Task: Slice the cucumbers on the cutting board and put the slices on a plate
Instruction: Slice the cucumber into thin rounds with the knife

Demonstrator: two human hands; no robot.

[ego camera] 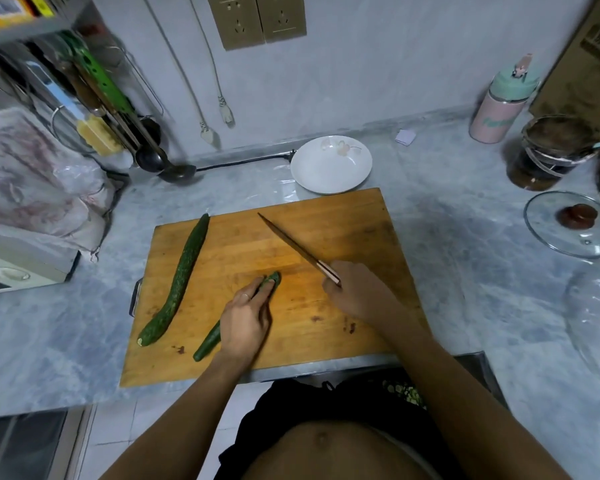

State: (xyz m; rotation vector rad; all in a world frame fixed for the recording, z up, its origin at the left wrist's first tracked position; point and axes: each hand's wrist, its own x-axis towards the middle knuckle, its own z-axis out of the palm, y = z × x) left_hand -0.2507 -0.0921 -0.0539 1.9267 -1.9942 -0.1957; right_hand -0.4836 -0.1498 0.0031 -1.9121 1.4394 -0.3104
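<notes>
Two cucumbers on one cutting board (343,230): whole cucumber (177,282) lying apart, left of the fingers; held cucumber (210,341) pinned under left hand (246,320), fingers curled over it. One knife (288,242) gripped in right hand (355,289), fist closed round handle, blade pointing away. One plate (329,164) beyond blade tip.

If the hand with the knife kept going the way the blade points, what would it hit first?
Probably the white plate. The right hand aims the knife up-left over bare cutting board; depth is uncertain.
</notes>
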